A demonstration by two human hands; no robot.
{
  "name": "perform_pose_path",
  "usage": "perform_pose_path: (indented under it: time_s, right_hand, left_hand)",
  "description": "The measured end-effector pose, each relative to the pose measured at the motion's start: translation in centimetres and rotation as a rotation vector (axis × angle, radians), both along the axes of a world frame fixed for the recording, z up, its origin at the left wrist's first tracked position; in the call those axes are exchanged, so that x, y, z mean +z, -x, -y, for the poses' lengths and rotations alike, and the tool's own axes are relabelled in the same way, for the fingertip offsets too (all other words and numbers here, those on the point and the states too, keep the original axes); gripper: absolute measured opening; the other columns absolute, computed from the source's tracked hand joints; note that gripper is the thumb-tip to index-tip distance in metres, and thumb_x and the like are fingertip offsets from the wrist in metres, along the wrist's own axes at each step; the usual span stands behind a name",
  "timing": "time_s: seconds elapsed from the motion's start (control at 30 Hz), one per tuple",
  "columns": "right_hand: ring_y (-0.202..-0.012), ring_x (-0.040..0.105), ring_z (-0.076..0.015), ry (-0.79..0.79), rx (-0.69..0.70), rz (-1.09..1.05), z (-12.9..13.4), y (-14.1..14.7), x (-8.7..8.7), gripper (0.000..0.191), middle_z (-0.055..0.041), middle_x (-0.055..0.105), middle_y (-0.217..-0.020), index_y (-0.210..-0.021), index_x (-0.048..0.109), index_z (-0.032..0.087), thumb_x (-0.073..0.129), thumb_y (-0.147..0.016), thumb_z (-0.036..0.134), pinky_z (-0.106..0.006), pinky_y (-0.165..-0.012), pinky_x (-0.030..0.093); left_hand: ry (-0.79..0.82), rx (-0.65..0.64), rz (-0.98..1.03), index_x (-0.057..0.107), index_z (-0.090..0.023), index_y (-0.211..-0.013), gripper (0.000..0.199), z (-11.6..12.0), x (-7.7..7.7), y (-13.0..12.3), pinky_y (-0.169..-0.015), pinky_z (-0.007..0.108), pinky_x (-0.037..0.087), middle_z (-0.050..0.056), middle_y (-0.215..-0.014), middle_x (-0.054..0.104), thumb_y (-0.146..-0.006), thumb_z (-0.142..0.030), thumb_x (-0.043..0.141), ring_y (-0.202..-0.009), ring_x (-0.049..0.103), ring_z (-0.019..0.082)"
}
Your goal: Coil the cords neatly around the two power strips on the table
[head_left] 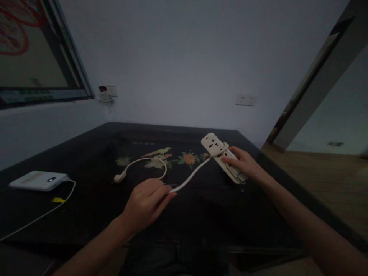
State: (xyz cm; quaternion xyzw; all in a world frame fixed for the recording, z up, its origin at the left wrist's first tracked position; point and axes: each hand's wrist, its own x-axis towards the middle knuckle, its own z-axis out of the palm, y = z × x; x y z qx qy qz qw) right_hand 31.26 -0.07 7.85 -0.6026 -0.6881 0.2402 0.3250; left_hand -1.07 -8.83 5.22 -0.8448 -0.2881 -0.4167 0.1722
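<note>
A white power strip [211,143] is tilted above the right part of the dark table, with a turn of its cable around its body. My right hand [241,163] grips its near end, thumb on the socket face. The white cable [191,176] runs from the strip down to my left hand [149,199], which is closed on it near the middle. Beyond my left hand the cable curves back in a loop, and its plug [119,177] lies on the table to the left.
The dark glossy table [201,214] bears a bird and flower print. On its left lie a white device [40,181] with a thin cable and a yellow tag [58,200]. Wall sockets [245,100] are behind, a window at upper left.
</note>
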Motion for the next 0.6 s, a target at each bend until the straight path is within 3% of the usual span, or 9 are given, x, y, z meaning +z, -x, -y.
perform_pose_path:
  time_s: [0.2,0.4,0.47,0.6]
  right_hand:
    - [-0.067,0.059,-0.0188,0.095,0.128,0.155,-0.1,0.4,-1.0,0.043,-0.0062,0.066,-0.081,-0.100,0.059,0.017,0.059,-0.073,0.051,-0.028,-0.057,0.041]
    - [-0.081,0.062,-0.0222,0.144,0.312,0.371,0.9,3.5,-1.5,0.041,-0.0083,0.067,-0.093,-0.099,0.061,0.016,0.060,-0.076,0.049,-0.027,-0.065,0.042]
    - [-0.084,0.063,-0.0229,0.173,0.356,0.424,1.8,5.1,-1.5,0.040,-0.0076,0.068,-0.096,-0.102,0.061,0.018,0.061,-0.075,0.048,-0.027,-0.066,0.042]
    - [-0.089,0.066,-0.0278,0.157,0.442,0.598,4.3,8.0,-1.0,0.044,-0.0071,0.070,-0.099,-0.111,0.062,0.024,0.064,-0.074,0.050,-0.032,-0.069,0.044]
  left_hand:
    - [-0.163,-0.080,-0.104,0.058,-0.016,-0.068,0.019,0.3,2.1,-1.4,-0.052,0.026,0.034,-0.002,-0.053,0.051,-0.083,-0.026,0.064,-0.051,0.045,0.012]
    - [-0.205,-0.187,-0.223,0.059,-0.016,-0.063,0.029,-0.5,5.9,-2.1,-0.048,0.026,0.029,-0.003,-0.052,0.051,-0.087,-0.033,0.058,-0.048,0.043,0.011]
    - [-0.136,-0.197,-0.236,0.060,-0.017,-0.065,0.031,-1.0,7.1,-2.4,-0.050,0.025,0.031,-0.002,-0.054,0.053,-0.090,-0.035,0.054,-0.050,0.046,0.011]
    - [0.213,-0.204,-0.205,0.064,-0.020,-0.070,0.032,-2.1,8.5,-2.7,-0.058,0.024,0.038,-0.001,-0.060,0.058,-0.090,-0.041,0.049,-0.058,0.054,0.012]
